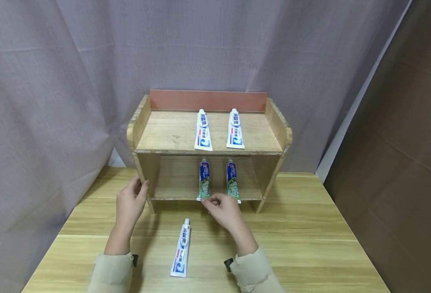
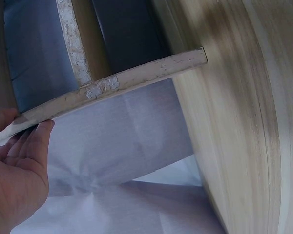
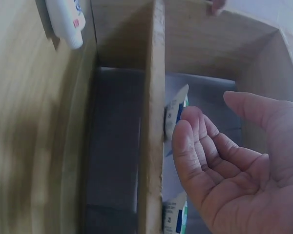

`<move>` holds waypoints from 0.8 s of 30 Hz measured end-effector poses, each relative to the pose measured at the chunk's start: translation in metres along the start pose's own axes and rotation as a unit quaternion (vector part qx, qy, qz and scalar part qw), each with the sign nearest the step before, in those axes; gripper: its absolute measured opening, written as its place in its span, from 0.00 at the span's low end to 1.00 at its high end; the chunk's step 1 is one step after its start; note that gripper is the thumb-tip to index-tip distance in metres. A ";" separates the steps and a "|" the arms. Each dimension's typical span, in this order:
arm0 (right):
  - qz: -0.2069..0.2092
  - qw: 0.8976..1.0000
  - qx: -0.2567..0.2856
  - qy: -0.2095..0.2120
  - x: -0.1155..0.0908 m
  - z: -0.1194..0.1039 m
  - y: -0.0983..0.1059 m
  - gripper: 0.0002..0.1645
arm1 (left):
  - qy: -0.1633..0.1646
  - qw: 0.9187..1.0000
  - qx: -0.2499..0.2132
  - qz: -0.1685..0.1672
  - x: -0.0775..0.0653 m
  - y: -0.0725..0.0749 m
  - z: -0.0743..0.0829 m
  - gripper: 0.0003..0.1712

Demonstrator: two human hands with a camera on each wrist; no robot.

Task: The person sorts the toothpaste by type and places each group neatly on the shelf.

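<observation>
My left hand [image 1: 130, 200] grips the left side panel of a two-tier wooden shelf [image 1: 208, 153]; in the left wrist view the thumb and fingers lie on either side of the panel's edge [image 2: 146, 70]. On the lower tier lie two blue-and-green toothpaste tubes, a left one [image 1: 204, 179] and a right one [image 1: 231, 179]. My right hand [image 1: 225, 211] is at the flat end of the left tube. In the right wrist view its thumb stands apart from the fingers, with fingertips close beside that tube [image 3: 174, 114]; contact is unclear.
Two white-and-blue toothpaste tubes, one left [image 1: 203, 132] and one right [image 1: 235, 130], lie on the upper tier. A similar white tube [image 1: 181, 250] lies on the wooden table [image 1: 311, 244] between my forearms. Grey curtain [image 1: 201, 49] hangs behind the shelf.
</observation>
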State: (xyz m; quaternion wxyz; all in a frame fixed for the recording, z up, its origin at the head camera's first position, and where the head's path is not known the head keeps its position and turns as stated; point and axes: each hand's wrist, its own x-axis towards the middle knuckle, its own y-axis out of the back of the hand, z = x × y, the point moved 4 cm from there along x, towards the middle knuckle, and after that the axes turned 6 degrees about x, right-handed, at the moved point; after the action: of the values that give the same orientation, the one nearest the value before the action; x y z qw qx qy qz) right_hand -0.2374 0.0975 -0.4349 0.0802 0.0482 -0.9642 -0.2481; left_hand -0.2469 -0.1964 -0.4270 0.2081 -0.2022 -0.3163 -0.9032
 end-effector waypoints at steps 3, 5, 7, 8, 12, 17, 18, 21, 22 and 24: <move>-0.006 1.000 0.001 -0.001 -0.004 0.001 -0.005 0.20 | 0.000 1.000 -0.001 0.000 0.000 0.000 0.000 0.15; -0.010 1.000 0.001 0.000 -0.006 0.002 -0.009 0.20 | 0.001 1.000 -0.002 -0.001 0.000 0.000 0.000 0.15; -0.012 1.000 -0.002 0.002 -0.008 0.004 -0.013 0.19 | 0.001 1.000 -0.003 -0.001 0.000 0.000 0.000 0.15; -0.014 1.000 -0.003 0.002 -0.009 0.004 -0.015 0.19 | 0.001 1.000 -0.003 -0.001 0.000 0.000 0.000 0.15; -0.031 0.999 -0.009 0.000 -0.015 0.008 -0.024 0.19 | -0.001 1.000 -0.002 -0.001 -0.001 0.000 0.000 0.14; -0.069 0.997 0.002 -0.022 -0.024 0.016 -0.041 0.18 | 0.001 1.000 -0.005 -0.002 -0.002 0.001 0.000 0.14; -0.078 0.997 0.006 -0.028 -0.025 0.019 -0.045 0.18 | 0.001 1.000 -0.005 -0.001 -0.002 0.001 0.000 0.14; -0.104 0.993 0.019 -0.049 -0.030 0.026 -0.057 0.17 | 0.000 1.000 -0.003 0.000 -0.002 0.002 0.001 0.14; -0.110 0.992 0.023 -0.052 -0.031 0.028 -0.061 0.17 | 0.000 1.000 -0.004 0.000 -0.001 0.001 0.001 0.14; -0.115 0.992 0.017 -0.049 -0.032 0.031 -0.067 0.16 | 0.000 1.000 -0.005 -0.001 -0.001 0.001 0.001 0.14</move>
State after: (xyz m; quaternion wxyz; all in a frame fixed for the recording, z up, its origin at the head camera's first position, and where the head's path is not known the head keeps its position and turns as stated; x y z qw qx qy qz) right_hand -0.2076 0.0579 -0.4985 0.0026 0.1477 -0.9590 -0.2417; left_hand -0.2452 -0.1965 -0.4261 0.2061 -0.2031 -0.3121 -0.9049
